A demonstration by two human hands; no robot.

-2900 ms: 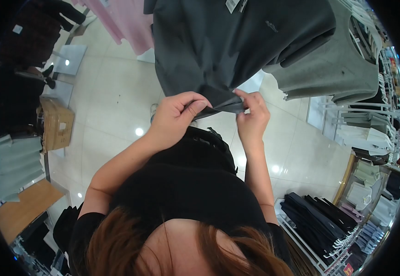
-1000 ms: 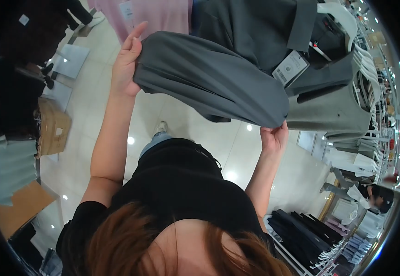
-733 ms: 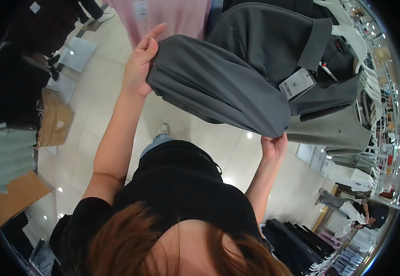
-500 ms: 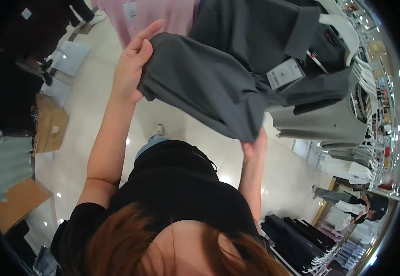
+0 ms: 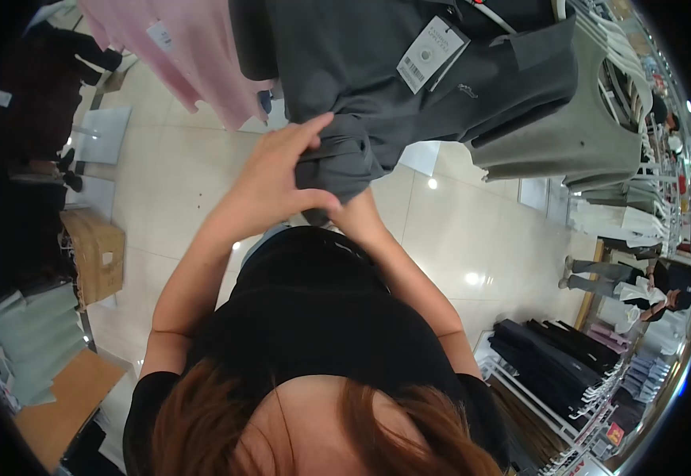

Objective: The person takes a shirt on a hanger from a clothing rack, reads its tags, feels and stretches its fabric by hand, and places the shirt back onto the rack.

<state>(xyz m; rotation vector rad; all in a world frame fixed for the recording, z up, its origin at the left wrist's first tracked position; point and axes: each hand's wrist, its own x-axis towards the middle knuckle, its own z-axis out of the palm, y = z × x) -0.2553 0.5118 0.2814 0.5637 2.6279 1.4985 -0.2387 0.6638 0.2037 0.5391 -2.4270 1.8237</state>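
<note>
A dark grey garment (image 5: 313, 71) hangs at the top centre, with a white price tag (image 5: 433, 54) and a small logo on its front. Its lower left part is bunched up between my hands. My left hand (image 5: 286, 170) lies against the left side of the bunched cloth, thumb and fingers spread apart around it. From below, my right hand (image 5: 359, 216) reaches to the underside of the bunch; cloth and my left thumb hide its fingers.
Pink clothing (image 5: 194, 55) hangs at upper left, a grey-green top (image 5: 567, 131) at right. A cardboard box (image 5: 99, 258) and a wooden surface (image 5: 71, 404) stand left. Dark trousers (image 5: 544, 365) hang at lower right. Another person (image 5: 627, 282) is at the far right.
My hands have come together at the centre, my right hand moving left and my left hand moving down and right. The stretched cloth is now bunched, and the garment's front and logo show.
</note>
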